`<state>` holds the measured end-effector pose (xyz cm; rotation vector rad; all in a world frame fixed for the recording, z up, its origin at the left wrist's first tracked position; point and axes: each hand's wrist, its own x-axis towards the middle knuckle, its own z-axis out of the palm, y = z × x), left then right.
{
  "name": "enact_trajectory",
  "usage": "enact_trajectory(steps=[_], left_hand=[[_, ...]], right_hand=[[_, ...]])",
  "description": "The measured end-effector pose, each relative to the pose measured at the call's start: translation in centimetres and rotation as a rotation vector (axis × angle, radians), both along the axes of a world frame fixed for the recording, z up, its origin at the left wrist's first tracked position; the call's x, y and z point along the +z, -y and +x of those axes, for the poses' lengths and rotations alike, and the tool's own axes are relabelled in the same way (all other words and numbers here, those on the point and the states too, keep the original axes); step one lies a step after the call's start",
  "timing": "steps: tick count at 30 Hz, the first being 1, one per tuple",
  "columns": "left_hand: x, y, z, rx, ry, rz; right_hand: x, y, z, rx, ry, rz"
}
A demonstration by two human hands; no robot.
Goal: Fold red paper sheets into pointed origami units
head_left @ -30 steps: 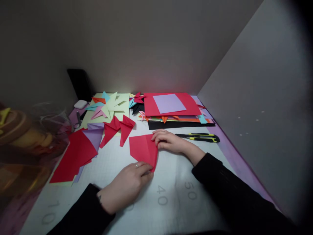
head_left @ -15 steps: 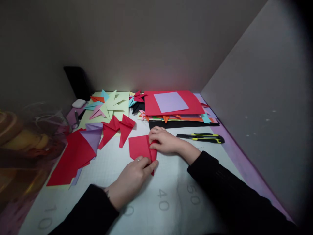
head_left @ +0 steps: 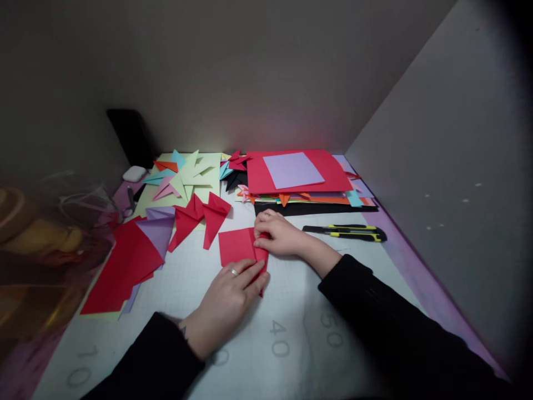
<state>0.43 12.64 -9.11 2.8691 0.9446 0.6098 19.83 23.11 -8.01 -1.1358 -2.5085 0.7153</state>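
Observation:
A red sheet of paper (head_left: 236,245), partly folded along its right side, lies on the white cutting mat (head_left: 300,300). My left hand (head_left: 229,294) rests over its lower edge, fingers together, pressing near the pointed lower tip. At the top right of the sheet my right hand (head_left: 280,236) curls its fingers onto the folded strip and grips it. Two folded red pieces (head_left: 215,216) stand just up and left of the sheet. The lower left part of the sheet is hidden under my left hand.
A black and yellow cutter (head_left: 345,232) lies to the right. Stacked paper (head_left: 254,172) is at the back, with folded stars (head_left: 189,176) beside it. Red sheets (head_left: 119,266) and a lilac piece (head_left: 158,233) lie left, near a blurred container (head_left: 37,239). Walls stand behind and right.
My left hand's fingers have shifted slightly up over the red sheet and cover more of its lower edge. My right hand stays on the fold. The view has moved slightly.

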Motion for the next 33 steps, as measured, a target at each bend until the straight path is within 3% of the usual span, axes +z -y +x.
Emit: enact_trajectory(steps=[13,33], left_hand=[[0.5,-0.1,0.2,-0.04,-0.015,-0.139],[0.6,0.4,0.6,0.0,-0.168,-0.071]], right_hand=[[-0.6,0.6,-0.5,-0.025,0.005,0.065],[-0.8,1.1,-0.9,-0.022,0.082,0.13]])
